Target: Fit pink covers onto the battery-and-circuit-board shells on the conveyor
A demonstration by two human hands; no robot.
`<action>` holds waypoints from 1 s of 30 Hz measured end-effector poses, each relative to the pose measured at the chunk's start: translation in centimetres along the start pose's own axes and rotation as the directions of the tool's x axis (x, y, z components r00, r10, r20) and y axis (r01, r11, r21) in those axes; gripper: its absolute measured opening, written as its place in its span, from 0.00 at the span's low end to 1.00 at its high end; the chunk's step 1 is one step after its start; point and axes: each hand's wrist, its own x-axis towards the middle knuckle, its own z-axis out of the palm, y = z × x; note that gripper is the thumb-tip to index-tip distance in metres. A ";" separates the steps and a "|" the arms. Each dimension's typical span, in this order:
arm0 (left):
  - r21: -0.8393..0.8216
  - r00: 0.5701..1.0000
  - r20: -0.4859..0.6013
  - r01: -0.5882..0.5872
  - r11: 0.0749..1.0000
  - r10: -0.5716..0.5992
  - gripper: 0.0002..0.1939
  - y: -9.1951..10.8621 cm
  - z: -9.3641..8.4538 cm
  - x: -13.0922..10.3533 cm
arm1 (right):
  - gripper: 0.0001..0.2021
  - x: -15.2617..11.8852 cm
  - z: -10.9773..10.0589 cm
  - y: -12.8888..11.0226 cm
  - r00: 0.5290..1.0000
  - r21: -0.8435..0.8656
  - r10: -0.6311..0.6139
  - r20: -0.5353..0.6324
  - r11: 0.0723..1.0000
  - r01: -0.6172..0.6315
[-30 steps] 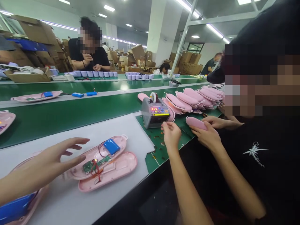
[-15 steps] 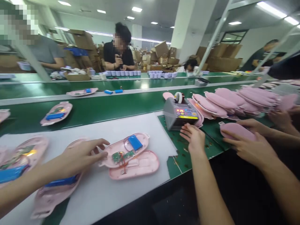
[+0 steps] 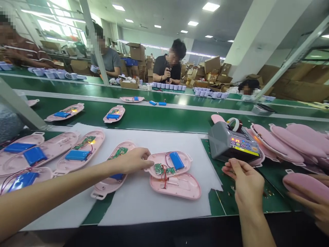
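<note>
Two bare hands are working over a green table (image 3: 156, 119), as seen from where I am standing. Left hand (image 3: 135, 161): thumb and fingers are gripping narrowly at the left end of an upper shell half (image 3: 164, 160), pink, which is lying open side up on a white sheet (image 3: 140, 206). A blue battery (image 3: 176, 160) is sitting toward its right end; a green board (image 3: 158, 168) is lying toward its left. Red wires (image 3: 164, 175) are running from the board onto a lower shell half (image 3: 185, 189), which is lying nearer and partly overlapped.

Right hand (image 3: 248, 180): fingertips are pinching narrow near the front of a grey tape dispenser (image 3: 219, 140); whether anything is between them, I cannot tell. Its display (image 3: 236, 140) is glowing orange.

Left: a second open shell (image 3: 105, 187) is lying beneath the left forearm (image 3: 64, 190); more open shells (image 3: 59, 144) are clustering farther left. Right of the dispenser, closed pink shells (image 3: 279, 144) are overlapping. Near right, a co-worker's hand (image 3: 312, 206) is holding a pink shell (image 3: 308, 185). Far side: a person in black (image 3: 160, 72) is bending behind purple cups (image 3: 169, 86).
</note>
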 end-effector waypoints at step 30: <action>-0.202 0.735 -0.416 -0.649 0.734 0.535 0.10 0.7 4.2 -1.2 | 0.21 -3.0 6.2 -4.2 0.503 -0.385 -0.397 0.768 0.341 0.858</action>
